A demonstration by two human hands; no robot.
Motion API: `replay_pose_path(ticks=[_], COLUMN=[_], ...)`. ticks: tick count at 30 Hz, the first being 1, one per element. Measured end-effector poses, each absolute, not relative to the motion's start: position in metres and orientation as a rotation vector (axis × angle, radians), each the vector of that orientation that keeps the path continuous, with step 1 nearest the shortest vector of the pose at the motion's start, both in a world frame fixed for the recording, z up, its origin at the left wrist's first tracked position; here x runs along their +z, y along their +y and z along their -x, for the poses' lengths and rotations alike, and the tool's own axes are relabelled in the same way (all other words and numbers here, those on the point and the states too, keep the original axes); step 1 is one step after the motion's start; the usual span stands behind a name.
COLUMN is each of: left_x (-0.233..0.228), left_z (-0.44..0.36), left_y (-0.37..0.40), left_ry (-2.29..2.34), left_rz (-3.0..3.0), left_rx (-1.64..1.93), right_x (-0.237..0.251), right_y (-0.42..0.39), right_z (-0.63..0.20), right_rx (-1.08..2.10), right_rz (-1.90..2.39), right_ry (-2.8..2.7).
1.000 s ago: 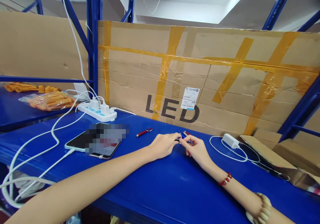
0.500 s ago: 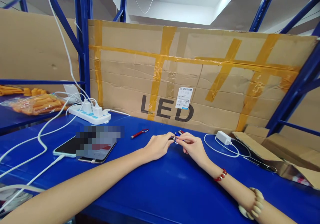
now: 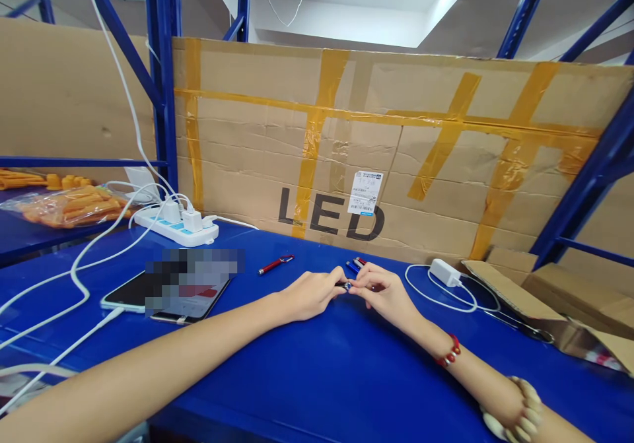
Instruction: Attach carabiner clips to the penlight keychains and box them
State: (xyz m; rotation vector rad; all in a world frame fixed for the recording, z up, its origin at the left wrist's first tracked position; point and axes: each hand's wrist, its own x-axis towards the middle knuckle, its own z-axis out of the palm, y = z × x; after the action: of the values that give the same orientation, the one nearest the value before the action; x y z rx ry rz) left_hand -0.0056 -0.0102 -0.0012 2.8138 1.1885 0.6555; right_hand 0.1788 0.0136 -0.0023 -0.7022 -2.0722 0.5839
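Observation:
Fingers closed, my left hand (image 3: 311,296) grips a small dark piece with a shiny silver-blue end (image 3: 348,286), most of it hidden by the fingers. My right hand (image 3: 389,296) pinches at that shiny end, so the two hands meet over the blue table (image 3: 317,364). Just behind my right fingertips lie a small blue stick-shaped item (image 3: 352,267) and a red one (image 3: 360,261), both partly covered. To the left, a slim red metal stick with a carabiner clip (image 3: 276,265) rests on the table, apart from my hands.
Two phones, one a black-screened phone (image 3: 126,292), lie at left near a white power strip (image 3: 176,225) with trailing cables. A white charger (image 3: 445,272) and cable sit at right, beside an open cardboard box (image 3: 584,298). A large cardboard panel (image 3: 247,159) stands behind.
Both hands have come slightly nearer to me, with the small piece still between them. More of the blue and red items behind my right fingers now shows.

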Motion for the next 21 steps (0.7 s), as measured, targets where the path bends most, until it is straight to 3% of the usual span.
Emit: replay_pose_path(ticks=[5, 12, 21], left_x=[-0.0025, -0.0034, 0.0014], left_z=[0.0063, 0.0047, 0.007], left_y=[-0.0088, -0.0065, -0.0041], left_ry=[1.133, 1.154, 1.228], left_rz=[-2.829, -2.751, -2.931], left_rx=[0.698, 0.74, 0.646], right_x=[-0.0002, -0.0088, -0.0073], right_y=[0.0125, 0.0142, 0.015], right_z=[-0.1796, -0.175, -0.1725], right_rx=[0.395, 0.726, 0.831], right_rz=[0.662, 0.779, 0.905], right_ry=[-2.126, -1.98, -1.948])
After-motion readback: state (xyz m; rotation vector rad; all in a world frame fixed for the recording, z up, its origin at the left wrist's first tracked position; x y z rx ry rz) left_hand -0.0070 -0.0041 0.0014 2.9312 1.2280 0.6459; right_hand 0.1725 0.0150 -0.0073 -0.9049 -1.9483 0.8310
